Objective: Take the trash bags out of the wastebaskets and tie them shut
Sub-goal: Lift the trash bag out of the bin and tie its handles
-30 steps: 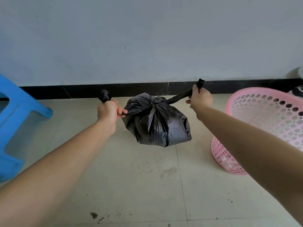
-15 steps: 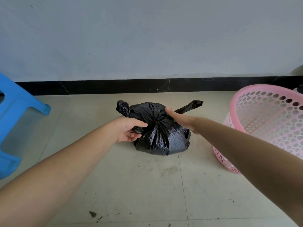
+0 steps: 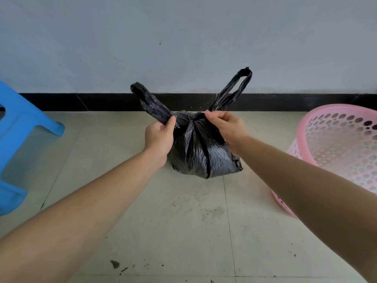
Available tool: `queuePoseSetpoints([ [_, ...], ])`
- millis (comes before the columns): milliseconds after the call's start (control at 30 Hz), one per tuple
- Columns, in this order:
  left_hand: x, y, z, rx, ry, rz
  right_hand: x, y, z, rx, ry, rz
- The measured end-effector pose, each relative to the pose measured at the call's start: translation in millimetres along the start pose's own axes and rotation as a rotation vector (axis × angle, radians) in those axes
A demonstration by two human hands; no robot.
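A full black trash bag (image 3: 206, 156) sits on the tiled floor in front of the wall, its neck knotted once at the top. Two handle loops stick up from the knot, one slanting left (image 3: 152, 103), one slanting right (image 3: 234, 90). My left hand (image 3: 160, 137) pinches the base of the left loop. On the other side, my right hand (image 3: 227, 127) pinches the base of the right loop just beside the knot. A pink perforated wastebasket (image 3: 334, 152) stands at the right with no bag in it.
A blue plastic stool (image 3: 22, 139) stands at the left edge. A black skirting strip (image 3: 81, 102) runs along the grey wall behind the bag. Dirt specks lie on the floor tiles (image 3: 183, 231) in front of me.
A second ago I held the bag in the air, pulling both handles apart. It has come down onto the floor, and both hands have moved in to the bases of the loops.
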State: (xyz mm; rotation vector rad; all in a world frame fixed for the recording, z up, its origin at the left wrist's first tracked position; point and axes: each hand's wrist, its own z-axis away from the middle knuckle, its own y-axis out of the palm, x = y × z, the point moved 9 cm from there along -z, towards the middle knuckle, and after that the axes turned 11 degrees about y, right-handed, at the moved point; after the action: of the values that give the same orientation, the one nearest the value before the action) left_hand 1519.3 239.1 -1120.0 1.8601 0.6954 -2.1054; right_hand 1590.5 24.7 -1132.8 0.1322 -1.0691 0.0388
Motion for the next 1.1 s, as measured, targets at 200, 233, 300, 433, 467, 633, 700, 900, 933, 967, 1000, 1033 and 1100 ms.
queuePoseSetpoints([
  [200, -12, 23, 1, -0.071, -0.063, 0.322, -1, 6, -3, 0.022, 0.158, -0.129],
  [233, -7, 25, 1, -0.086, -0.138, 0.388, -2, 6, -4, 0.001, 0.157, -0.094],
  [300, 4, 30, 3, -0.119, -0.284, 0.515, -6, 2, -4, -0.079, 0.158, -0.046],
  [433, 24, 39, 18, -0.111, -0.397, 0.426, -22, -17, -13, -0.298, 0.207, 0.073],
  [467, 31, 38, 21, -0.112, -0.419, 0.366, -23, -20, -14, -0.335, 0.209, 0.146],
  [633, 53, 34, 29, -0.038, -0.509, 0.295, -27, -55, -10, -0.511, 0.207, 0.454],
  [700, 55, 32, 29, -0.012, -0.497, 0.234, -23, -60, -11, -0.532, 0.188, 0.517],
  [900, 8, 17, -1, -0.047, -0.011, -0.102, 11, -39, -12, -0.362, -0.083, 0.468],
  [933, -6, 17, -6, -0.013, 0.126, -0.171, 10, -40, -11, -0.330, -0.049, 0.334],
  [967, -19, 18, -9, 0.019, 0.244, -0.207, 9, -38, -10, -0.289, 0.000, 0.197],
  [1000, -31, 19, -11, 0.042, 0.350, -0.211, 8, -33, -9, -0.217, 0.045, 0.062],
  [1033, -42, 21, -12, 0.052, 0.440, -0.178, 9, -24, -7, -0.123, 0.073, -0.053],
  [1100, -65, 24, -13, 0.079, 0.562, -0.096, 16, -7, -2, 0.014, 0.070, -0.162],
])
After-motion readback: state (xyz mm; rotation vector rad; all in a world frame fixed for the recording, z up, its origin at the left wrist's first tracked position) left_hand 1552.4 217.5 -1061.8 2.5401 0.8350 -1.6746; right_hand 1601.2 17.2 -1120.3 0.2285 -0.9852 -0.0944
